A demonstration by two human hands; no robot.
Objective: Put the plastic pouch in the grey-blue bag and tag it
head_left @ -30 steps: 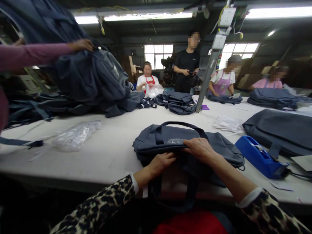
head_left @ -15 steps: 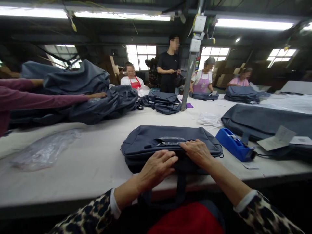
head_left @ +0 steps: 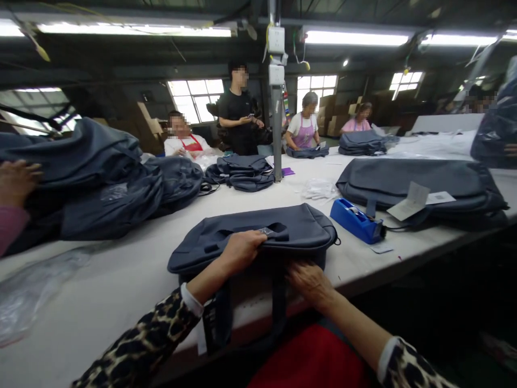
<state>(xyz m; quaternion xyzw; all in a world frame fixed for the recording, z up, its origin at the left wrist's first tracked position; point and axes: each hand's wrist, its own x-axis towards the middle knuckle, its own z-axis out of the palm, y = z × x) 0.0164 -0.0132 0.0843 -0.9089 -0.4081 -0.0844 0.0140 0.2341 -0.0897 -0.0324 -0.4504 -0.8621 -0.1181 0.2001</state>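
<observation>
A dark blue-grey bag (head_left: 202,240) lies in front of me at the table's near edge, its near side lifted a little. My left hand (head_left: 242,250) is closed on the bag's upper near edge, by a carry handle (head_left: 277,233) partly wrapped in clear plastic. My right hand (head_left: 309,280) is lower, against the bag's shaded near side; its fingertips are blurred and partly hidden there. A dark strap (head_left: 278,302) hangs in a loop from the bag over the table edge, and a white tag (head_left: 201,340) dangles at its left.
A blue tape dispenser (head_left: 357,222) stands right of the bag, before another bag (head_left: 404,180) with papers on it. Bags are heaped (head_left: 97,183) at the left, where a co-worker's hand (head_left: 18,180) rests. Clear plastic (head_left: 36,291) lies near left. A metal post (head_left: 277,129) rises beyond.
My view has swung right. My left hand has moved onto the bag's upper edge and closed; my right hand has dropped from the top to the near side. The bag has tilted and turned.
</observation>
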